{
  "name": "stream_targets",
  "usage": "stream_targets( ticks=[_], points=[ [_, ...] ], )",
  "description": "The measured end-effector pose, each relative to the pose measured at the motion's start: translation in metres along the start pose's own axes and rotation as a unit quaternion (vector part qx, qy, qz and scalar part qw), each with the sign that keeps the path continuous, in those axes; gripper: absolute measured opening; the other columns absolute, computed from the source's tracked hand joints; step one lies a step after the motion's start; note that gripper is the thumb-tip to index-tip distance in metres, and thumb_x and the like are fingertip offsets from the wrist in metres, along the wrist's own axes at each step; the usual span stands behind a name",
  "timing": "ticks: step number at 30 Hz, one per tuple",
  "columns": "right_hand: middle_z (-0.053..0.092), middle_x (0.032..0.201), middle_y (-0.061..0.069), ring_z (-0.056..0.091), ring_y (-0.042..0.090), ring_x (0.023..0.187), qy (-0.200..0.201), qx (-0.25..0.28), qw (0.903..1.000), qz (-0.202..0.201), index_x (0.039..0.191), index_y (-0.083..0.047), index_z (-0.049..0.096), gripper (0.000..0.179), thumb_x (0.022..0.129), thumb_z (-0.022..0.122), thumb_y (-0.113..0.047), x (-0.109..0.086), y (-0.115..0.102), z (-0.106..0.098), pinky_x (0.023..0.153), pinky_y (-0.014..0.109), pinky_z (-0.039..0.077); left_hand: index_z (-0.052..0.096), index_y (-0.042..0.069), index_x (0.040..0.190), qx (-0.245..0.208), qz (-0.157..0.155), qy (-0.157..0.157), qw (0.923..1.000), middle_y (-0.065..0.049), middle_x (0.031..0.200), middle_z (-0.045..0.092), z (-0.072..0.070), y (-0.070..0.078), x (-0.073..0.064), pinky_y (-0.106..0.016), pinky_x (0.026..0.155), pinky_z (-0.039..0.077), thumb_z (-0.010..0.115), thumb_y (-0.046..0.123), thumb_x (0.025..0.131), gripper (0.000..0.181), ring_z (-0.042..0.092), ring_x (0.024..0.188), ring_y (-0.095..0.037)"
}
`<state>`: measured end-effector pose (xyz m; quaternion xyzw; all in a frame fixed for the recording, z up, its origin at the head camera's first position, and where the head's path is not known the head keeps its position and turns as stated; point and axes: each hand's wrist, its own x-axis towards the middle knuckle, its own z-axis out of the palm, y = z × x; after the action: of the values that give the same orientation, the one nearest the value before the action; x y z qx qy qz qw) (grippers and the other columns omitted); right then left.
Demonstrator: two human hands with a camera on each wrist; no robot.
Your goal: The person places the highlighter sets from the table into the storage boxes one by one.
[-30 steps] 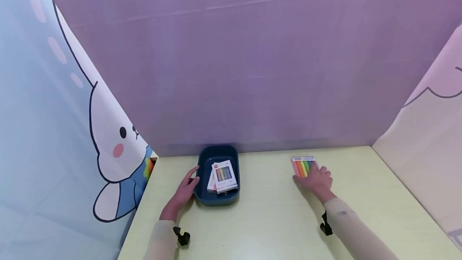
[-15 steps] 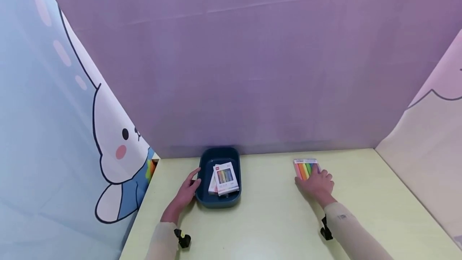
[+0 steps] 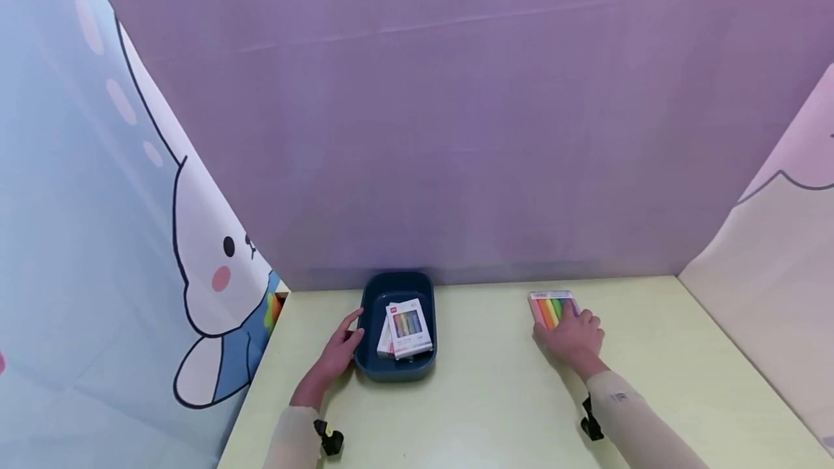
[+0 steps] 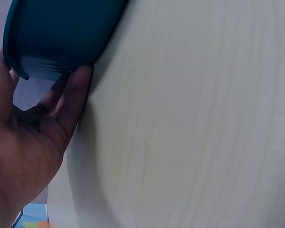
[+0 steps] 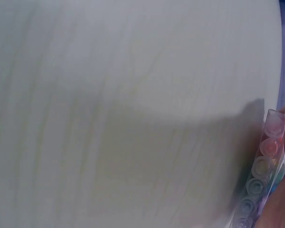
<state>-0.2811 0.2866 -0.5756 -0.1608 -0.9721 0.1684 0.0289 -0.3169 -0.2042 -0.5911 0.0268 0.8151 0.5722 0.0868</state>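
A dark blue-green plastic bin (image 3: 397,375) stands at the back of the table. My left hand (image 3: 339,350) holds its left side; in the left wrist view the bent fingers (image 4: 72,102) press low on the outer wall, with another digit at the rim. Inside the bin lie white boxes with a picture of coloured sticks; the top box (image 3: 410,342) overlaps another one (image 3: 384,342). Right of the bin, my right hand (image 3: 575,339) grips a flat clear pack of coloured markers (image 3: 546,310) by its near end. The right wrist view shows the markers' round ends (image 5: 262,167) side by side.
The pale wood-look table (image 3: 482,382) spreads between and in front of the hands. A purple cloth wall (image 3: 456,165) rises right behind the bin. Printed cloth panels with a cartoon rabbit (image 3: 215,259) and pale shapes (image 3: 782,295) stand at left and right.
The whole head view shifts slightly downward in the picture. Both hands, the bin and the marker pack keep nearly the same places relative to the table.
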Motion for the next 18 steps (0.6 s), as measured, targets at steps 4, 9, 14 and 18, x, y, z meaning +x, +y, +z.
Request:
stream_targets(
  ticks=[4,9,14,18],
  points=[
    [0.038,0.103,0.035,0.038,0.048,0.096,0.001,0.003,1.0,-0.004,0.144,0.008,0.026,0.098,0.081,0.061,-0.059,0.0,-0.002,0.001,0.076,0.059,0.036,0.035,0.036,0.149,0.005,0.007,0.005,1.0,-0.02,0.137,0.045,0.001,-0.002,-0.001,-0.057,0.101,0.036,0.046,0.033,0.104,0.047,0.048,0.117,-0.036],
    [0.039,0.101,0.033,0.038,0.047,0.095,-0.002,0.004,1.0,-0.005,0.143,0.007,0.027,0.097,0.081,0.06,-0.059,0.001,-0.004,0.004,0.075,0.058,0.036,0.035,0.035,0.15,0.006,0.006,0.002,1.0,-0.02,0.138,0.045,0.0,-0.005,0.0,-0.057,0.101,0.036,0.046,0.034,0.104,0.048,0.048,0.117,-0.035],
    [0.04,0.101,0.033,0.039,0.048,0.095,0.008,0.002,0.9998,-0.02,0.142,0.006,0.029,0.096,0.08,0.06,-0.061,0.0,-0.009,0.001,0.072,0.057,0.036,0.034,0.036,0.15,0.008,0.008,0.002,0.9999,-0.019,0.14,0.044,0.002,-0.007,0.0,-0.058,0.102,0.034,0.047,0.036,0.103,0.048,0.047,0.118,-0.035],
    [0.042,0.101,0.033,0.041,0.048,0.096,0.027,0.001,0.9988,-0.041,0.144,0.004,0.029,0.098,0.08,0.061,-0.062,0.0,-0.017,-0.005,0.071,0.057,0.037,0.034,0.037,0.15,0.008,0.013,0.007,0.9999,-0.02,0.145,0.04,0.002,-0.007,0.001,-0.059,0.105,0.03,0.046,0.036,0.104,0.048,0.044,0.124,-0.037]
  ],
)
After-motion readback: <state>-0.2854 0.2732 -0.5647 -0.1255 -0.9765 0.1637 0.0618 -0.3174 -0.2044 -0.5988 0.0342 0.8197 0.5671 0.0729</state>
